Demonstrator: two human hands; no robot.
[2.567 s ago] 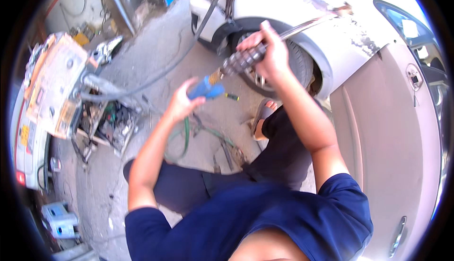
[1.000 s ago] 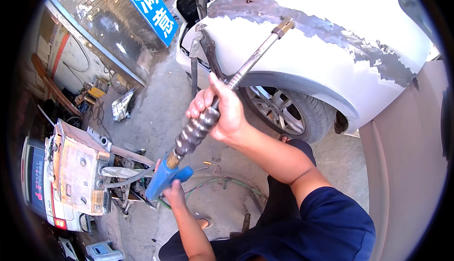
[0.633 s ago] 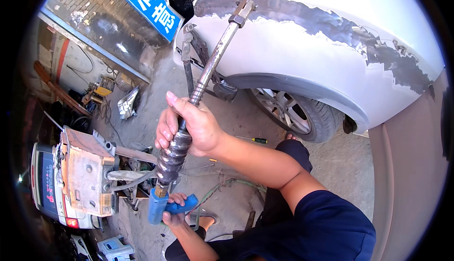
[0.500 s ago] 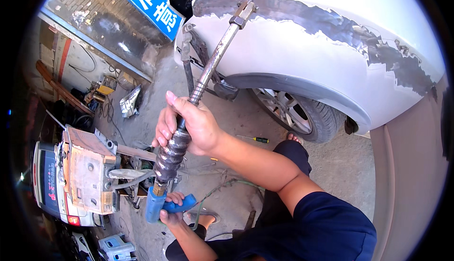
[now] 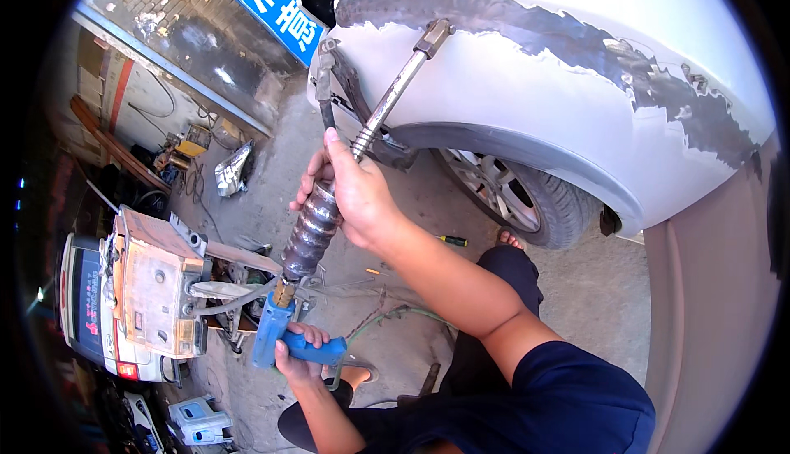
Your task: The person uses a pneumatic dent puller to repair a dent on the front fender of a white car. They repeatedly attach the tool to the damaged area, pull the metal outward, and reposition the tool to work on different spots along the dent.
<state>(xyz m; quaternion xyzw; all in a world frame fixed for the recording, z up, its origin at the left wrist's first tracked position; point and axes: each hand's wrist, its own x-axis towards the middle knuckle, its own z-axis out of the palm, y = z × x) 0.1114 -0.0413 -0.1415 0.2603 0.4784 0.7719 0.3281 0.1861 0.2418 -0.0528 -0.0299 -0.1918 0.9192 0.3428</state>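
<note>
A slide-hammer dent puller point(image 5: 313, 232) runs diagonally in front of me, its ribbed metal weight on a long rod. Around the rod and the upper end of the weight, my right hand point(image 5: 358, 195) is closed, thumb pointing along the rod. My left hand point(image 5: 303, 357) grips the blue pistol handle point(image 5: 271, 335) at the lower end. The clamp tip point(image 5: 434, 36) appears over the pale car fender point(image 5: 494, 76), just below a sanded grey strip point(image 5: 477, 14). Whether the tip touches the panel, I cannot tell.
Below the fender is a car wheel point(image 5: 502, 191). To the left stands a worn boxy machine point(image 5: 156, 281) with cables, a white vehicle point(image 5: 82, 314) behind it. A screwdriver point(image 5: 453, 241) and a green cord point(image 5: 387, 314) lie on the concrete. A blue sign point(image 5: 271, 2) leans at the top.
The puller's tip has shifted down and slightly right, off the sanded strip's lower edge. The blue handle and weight sit a little higher in view. Both hands keep their grip.
</note>
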